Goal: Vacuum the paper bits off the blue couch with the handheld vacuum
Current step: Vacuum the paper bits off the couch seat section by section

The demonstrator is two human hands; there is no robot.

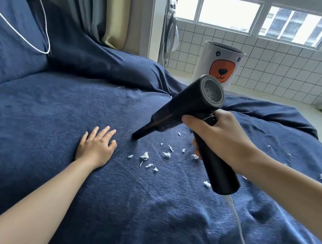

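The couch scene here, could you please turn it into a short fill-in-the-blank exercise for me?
1. The handheld vacuum is held in the ____ hand.
2. The left hand lies palm-down on the ____ couch.
3. The paper bits are ____ in colour.
4. The bin shows a ____ face.

Missing words: right; blue; white; bear

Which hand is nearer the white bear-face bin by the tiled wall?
Right. The right hand, gripping the black handheld vacuum, is just below the white bear-face bin in view; the left hand lies flat on the blue couch, farther left.
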